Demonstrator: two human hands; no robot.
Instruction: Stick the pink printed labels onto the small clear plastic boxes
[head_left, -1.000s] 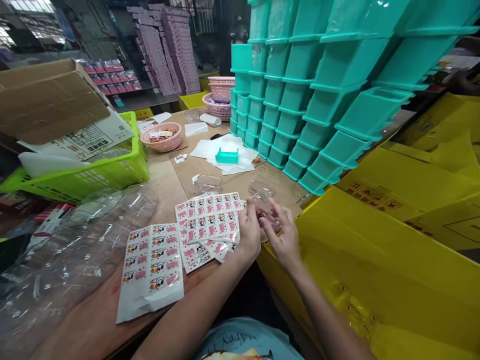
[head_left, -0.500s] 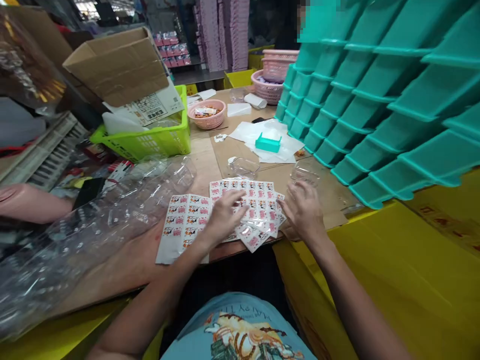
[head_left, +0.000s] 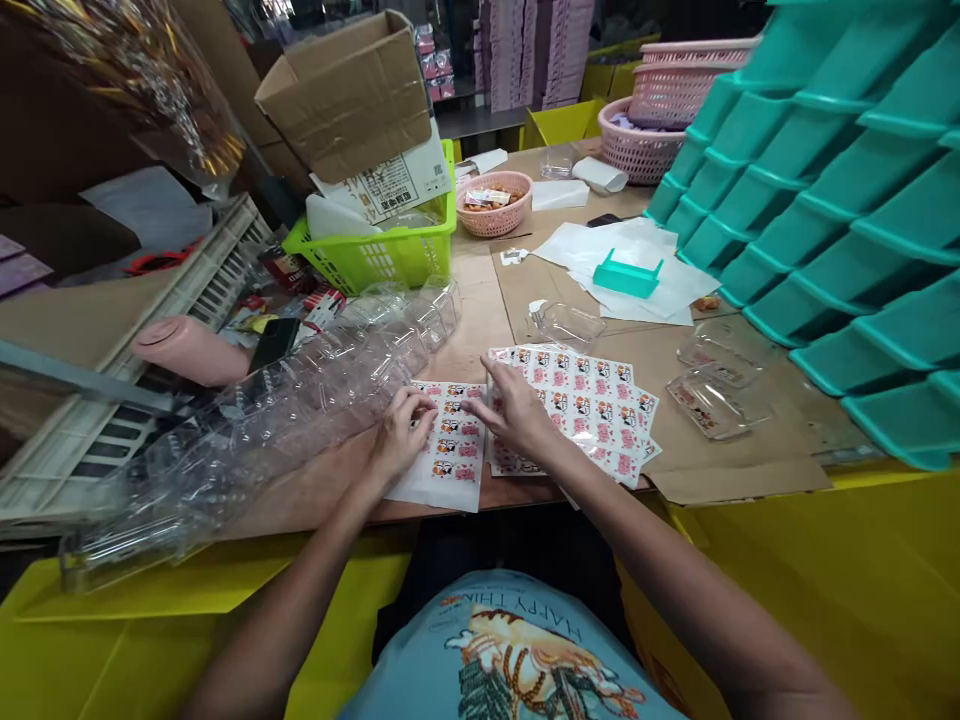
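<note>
My left hand (head_left: 405, 432) lies over the left edge of a part-used sticker sheet (head_left: 457, 470), its fingers curled inward. Whatever its fingertips may hold is too small to make out. My right hand (head_left: 519, 412) is open, with thumb and forefinger apart and pointing left toward that sheet. Beneath it is a fanned pile of full sticker sheets (head_left: 592, 400) printed with small orange and pink pictures. Two clear plastic boxes (head_left: 716, 403) sit to the right, the nearer one with a printed sticker showing. Another clear box (head_left: 570, 325) lies behind the pile.
A long nested row of clear boxes (head_left: 300, 420) runs along the left. Stacked teal trays (head_left: 817, 210) rise on the right. A single teal tray (head_left: 628, 276) rests on white paper. Behind are a pink basket (head_left: 495, 215), a green crate (head_left: 382, 262) and a cardboard carton (head_left: 352, 100).
My right hand has moved left from beside a clear box to over the sticker sheets. My left hand has shifted onto the part-used sheet and curled. The view has turned left.
</note>
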